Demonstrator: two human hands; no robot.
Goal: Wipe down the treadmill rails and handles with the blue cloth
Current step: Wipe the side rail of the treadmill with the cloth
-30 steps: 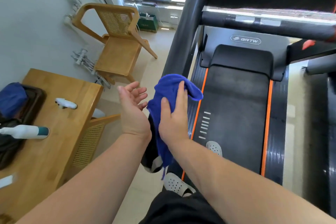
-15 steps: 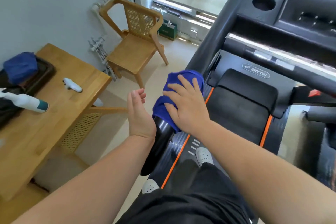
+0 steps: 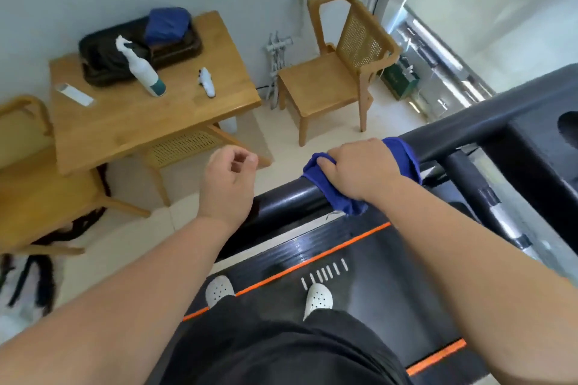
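As the left hand (image 3: 228, 187) curls loosely, the right hand (image 3: 359, 169) clamps blue cloth (image 3: 341, 203) round the rail (image 3: 281, 200).

A single head-worn view looks steeply down and forward, close over the treadmill rail (image 3: 281, 197), tabletop (image 3: 131, 125) further left.

The middle of the blue cloth (image 3: 336, 200) is being covered by the right hand (image 3: 356, 166), and the rail (image 3: 281, 201) beneath is being hidden. The treadmill console (image 3: 538, 147) is being cut off at the right edge. Dark items (image 3: 43, 275) on the floor (image 3: 125, 244) are being blurred beyond identification.
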